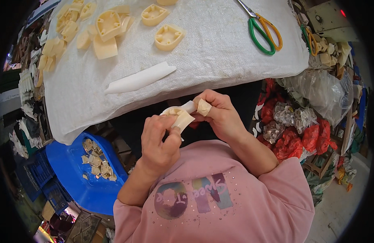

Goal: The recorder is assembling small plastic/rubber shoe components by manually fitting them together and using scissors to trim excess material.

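Observation:
In front of my chest, my left hand (159, 139) is closed round a cream plastic heel-shaped block (181, 120). Its thumb and fingers press on the sides. A strip of thin white material (188, 107) runs from the block toward my right hand (221, 115), which pinches the strip's far end. Beige tape wraps the right thumb. Parts of the block and strip are hidden behind the fingers. Beyond my hands, another curved white strip (140, 78) lies flat near the front edge of the covered table.
White woven sheeting covers the table (219, 48). Several cream heel blocks (108, 25) lie at its far left. Scissors (263, 28) with green and yellow handles lie far right. A blue basin (79, 178) holding metallic-looking pieces stands left; red plastic bags (290, 143) lie right.

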A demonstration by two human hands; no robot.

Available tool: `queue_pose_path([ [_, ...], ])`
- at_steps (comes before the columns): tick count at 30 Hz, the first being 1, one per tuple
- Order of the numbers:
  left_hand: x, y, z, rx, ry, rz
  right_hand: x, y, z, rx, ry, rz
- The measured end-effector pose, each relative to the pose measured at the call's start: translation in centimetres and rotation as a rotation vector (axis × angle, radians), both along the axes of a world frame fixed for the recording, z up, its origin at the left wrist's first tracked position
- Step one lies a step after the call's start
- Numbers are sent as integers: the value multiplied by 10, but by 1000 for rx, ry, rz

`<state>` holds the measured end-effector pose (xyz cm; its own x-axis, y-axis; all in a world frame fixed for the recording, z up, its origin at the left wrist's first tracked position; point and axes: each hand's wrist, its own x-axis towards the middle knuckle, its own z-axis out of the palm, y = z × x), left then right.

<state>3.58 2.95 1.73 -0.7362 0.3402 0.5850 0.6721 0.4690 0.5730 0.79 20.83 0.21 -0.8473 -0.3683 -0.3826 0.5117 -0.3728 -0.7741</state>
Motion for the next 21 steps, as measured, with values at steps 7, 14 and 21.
queue_pose_path([
  [7,-4,8,10,-206,-5,94,3,-6,4,114,136,5],
  [14,-8,8,8,-286,-3,154,0,-9,19,354,254,111],
  [21,-1,0,1,153,-340,164,-19,12,13,276,292,210],
])
